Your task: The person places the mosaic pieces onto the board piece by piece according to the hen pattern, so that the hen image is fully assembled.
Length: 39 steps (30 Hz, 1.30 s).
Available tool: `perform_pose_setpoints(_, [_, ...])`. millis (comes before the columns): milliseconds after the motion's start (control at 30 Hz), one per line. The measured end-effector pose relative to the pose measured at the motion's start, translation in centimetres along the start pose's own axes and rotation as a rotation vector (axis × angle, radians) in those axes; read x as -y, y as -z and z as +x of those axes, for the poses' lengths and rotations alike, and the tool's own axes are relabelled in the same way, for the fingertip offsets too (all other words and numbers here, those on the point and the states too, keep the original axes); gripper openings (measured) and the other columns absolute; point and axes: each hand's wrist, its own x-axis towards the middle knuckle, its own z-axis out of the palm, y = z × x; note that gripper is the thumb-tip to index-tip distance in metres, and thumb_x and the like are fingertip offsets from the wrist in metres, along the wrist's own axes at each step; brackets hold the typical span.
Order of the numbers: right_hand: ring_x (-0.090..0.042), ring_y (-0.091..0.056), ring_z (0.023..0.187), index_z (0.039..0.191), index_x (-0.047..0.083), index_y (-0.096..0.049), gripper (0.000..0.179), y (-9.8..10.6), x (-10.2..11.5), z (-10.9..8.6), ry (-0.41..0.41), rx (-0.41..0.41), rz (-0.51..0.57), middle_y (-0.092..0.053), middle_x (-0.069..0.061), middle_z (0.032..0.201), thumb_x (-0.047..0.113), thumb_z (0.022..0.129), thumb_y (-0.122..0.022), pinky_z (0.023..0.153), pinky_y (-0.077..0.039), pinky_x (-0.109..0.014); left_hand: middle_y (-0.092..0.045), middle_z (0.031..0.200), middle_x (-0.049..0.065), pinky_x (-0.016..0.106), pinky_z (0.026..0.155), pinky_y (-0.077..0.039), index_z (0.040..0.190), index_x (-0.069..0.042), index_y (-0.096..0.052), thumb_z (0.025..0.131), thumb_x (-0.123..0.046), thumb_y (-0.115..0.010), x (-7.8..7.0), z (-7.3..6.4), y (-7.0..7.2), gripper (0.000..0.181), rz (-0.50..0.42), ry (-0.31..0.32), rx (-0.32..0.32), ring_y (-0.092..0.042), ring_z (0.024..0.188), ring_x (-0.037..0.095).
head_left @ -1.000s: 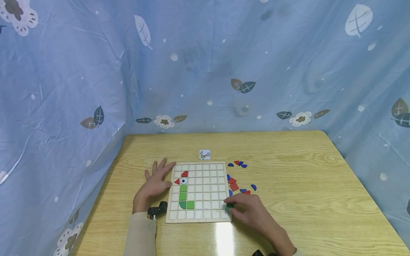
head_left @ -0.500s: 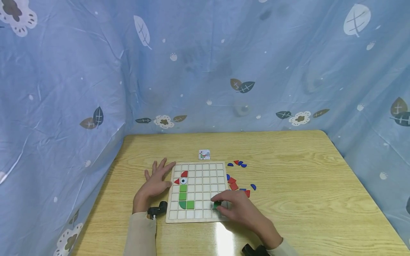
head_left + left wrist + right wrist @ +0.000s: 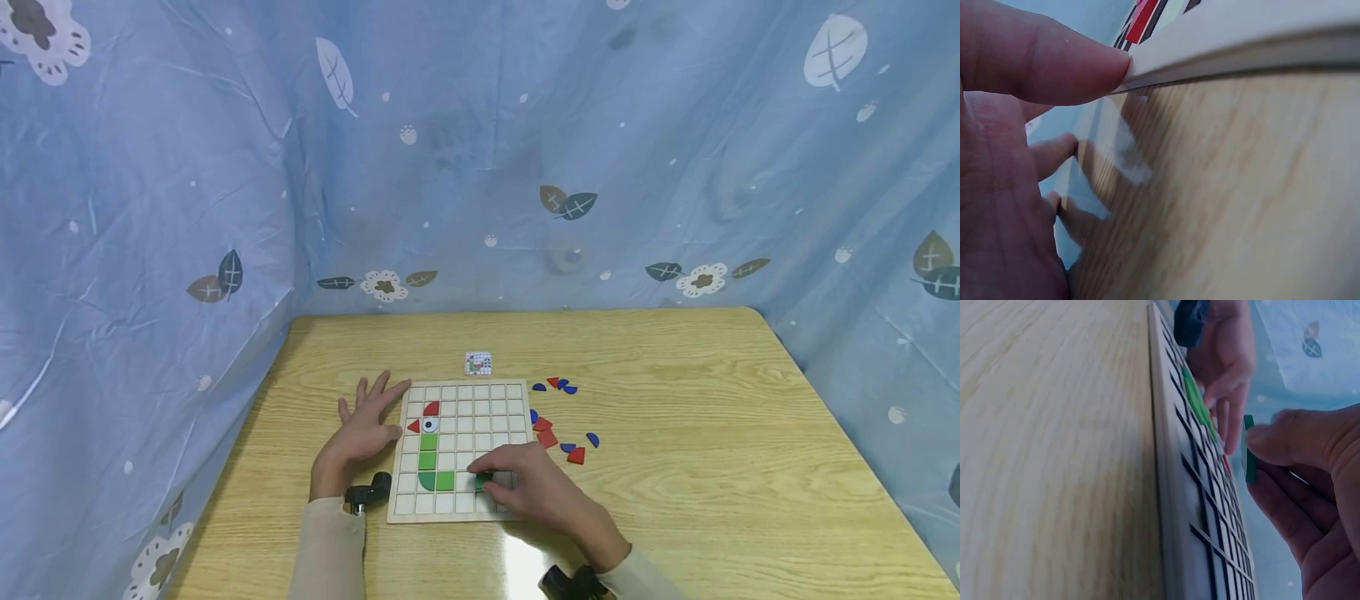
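A wooden grid board [image 3: 482, 417] lies flat on the table. On its left side sit a red quarter-round tile [image 3: 431, 408], a red triangle [image 3: 414, 426], a white tile with an eye [image 3: 429, 424], several green squares [image 3: 427, 460] and a green quarter-round tile [image 3: 427, 481]. My right hand [image 3: 536, 485] pinches a green tile [image 3: 1249, 450] between thumb and fingers, held above the board's lower middle cells. Fingers hide part of that tile, so its full shape is unclear. My left hand [image 3: 365, 432] rests at the board's left edge, fingers spread, thumb touching the rim.
Above the board lies a small pattern card [image 3: 478, 363]. Loose red tiles [image 3: 547, 437] and blue half-round tiles [image 3: 593, 440] are scattered along the board's right side. A blue patterned curtain [image 3: 480, 167] surrounds the table [image 3: 697, 417] at the back and sides.
My right hand has carried the green tile leftward, from the board's right edge to over its lower middle. The left hand has stayed in place.
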Motion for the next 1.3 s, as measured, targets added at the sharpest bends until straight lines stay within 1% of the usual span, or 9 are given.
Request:
perform_pose_setpoints(100, [-0.01, -0.076, 0.095, 0.119, 0.01, -0.084, 0.028, -0.5, 0.0, 0.4, 0.004, -0.002, 0.0, -0.085, 0.0, 0.112, 0.002, 0.092, -0.084, 0.093, -0.063, -0.029, -0.002, 0.185, 0.019, 0.08, 0.118, 0.027, 0.172, -0.018, -0.039, 0.089, -0.005, -0.064, 0.0, 0.0, 0.0, 0.087, 0.003, -0.001, 0.002, 0.021, 0.166, 0.052])
perform_pose_setpoints(267, [-0.005, -0.071, 0.094, 0.12, 0.011, -0.085, 0.028, -1.5, 0.1, 1.1, -0.039, 0.036, 0.005, -0.084, 0.003, 0.115, 0.002, 0.094, -0.082, 0.093, -0.06, -0.024, -0.003, 0.185, 0.02, 0.08, 0.119, 0.027, 0.171, -0.017, -0.04, 0.089, -0.006, -0.065, -0.1, 0.0, 0.0, 0.087, 0.0, 0.0, -0.002, 0.02, 0.167, 0.052])
perform_pose_setpoints(467, [-0.001, -0.07, 0.096, 0.121, 0.012, -0.084, 0.028, -2.2, 0.3, 1.8, -0.053, 0.078, -0.052, -0.084, 0.004, 0.115, 0.002, 0.095, -0.081, 0.094, -0.061, -0.025, -0.005, 0.185, 0.021, 0.08, 0.119, 0.026, 0.171, -0.016, -0.04, 0.089, -0.005, -0.064, -0.2, 0.0, -0.1, 0.086, -0.004, 0.001, -0.007, 0.019, 0.167, 0.052])
perform_pose_setpoints(533, [0.0, -0.071, 0.098, 0.121, 0.012, -0.084, 0.028, -2.3, 0.4, 1.9, -0.055, 0.088, -0.07, -0.084, 0.005, 0.116, 0.002, 0.095, -0.081, 0.096, -0.062, -0.025, -0.004, 0.185, 0.019, 0.08, 0.12, 0.025, 0.171, -0.018, -0.04, 0.09, -0.006, -0.064, -0.2, 0.0, -0.1, 0.086, 0.003, 0.008, -0.003, 0.019, 0.167, 0.051])
perform_pose_setpoints(667, [0.001, -0.071, 0.1, 0.122, 0.013, -0.084, 0.028, -2.5, 0.6, 2.1, -0.054, 0.1, -0.086, -0.084, 0.006, 0.117, 0.003, 0.097, -0.08, 0.095, -0.061, -0.023, -0.004, 0.185, 0.02, 0.08, 0.119, 0.025, 0.171, -0.017, -0.039, 0.09, -0.005, -0.064, -0.2, 0.0, -0.1, 0.086, 0.001, 0.004, -0.002, 0.02, 0.167, 0.052])
perform_pose_setpoints(800, [0.001, -0.071, 0.102, 0.124, 0.014, -0.084, 0.029, -2.7, 0.6, 2.2, -0.051, 0.096, -0.094, -0.083, 0.007, 0.119, 0.004, 0.097, -0.079, 0.095, -0.06, -0.021, -0.004, 0.185, 0.02, 0.081, 0.119, 0.026, 0.171, -0.017, -0.039, 0.089, -0.005, -0.064, -0.2, -0.1, 0.0, 0.087, 0.002, -0.001, -0.004, 0.02, 0.167, 0.051])
perform_pose_setpoints(967, [-0.002, -0.074, 0.107, 0.124, 0.015, -0.084, 0.028, -2.8, 0.6, 2.2, -0.074, 0.071, -0.095, -0.083, 0.006, 0.12, 0.005, 0.098, -0.078, 0.099, -0.062, -0.026, -0.002, 0.185, 0.02, 0.08, 0.119, 0.027, 0.172, -0.017, -0.039, 0.088, -0.005, -0.065, -0.2, -0.2, 0.1, 0.088, 0.003, 0.0, 0.003, 0.021, 0.167, 0.05])
perform_pose_setpoints(1300, [-0.001, -0.072, 0.104, 0.123, 0.013, -0.084, 0.028, -2.9, 0.5, 2.2, -0.105, 0.057, -0.07, -0.083, 0.005, 0.118, 0.003, 0.098, -0.078, 0.099, -0.062, -0.027, -0.002, 0.185, 0.02, 0.08, 0.118, 0.027, 0.172, -0.017, -0.039, 0.088, -0.005, -0.065, -0.4, -0.3, 0.1, 0.088, 0.003, 0.002, 0.003, 0.021, 0.167, 0.051])
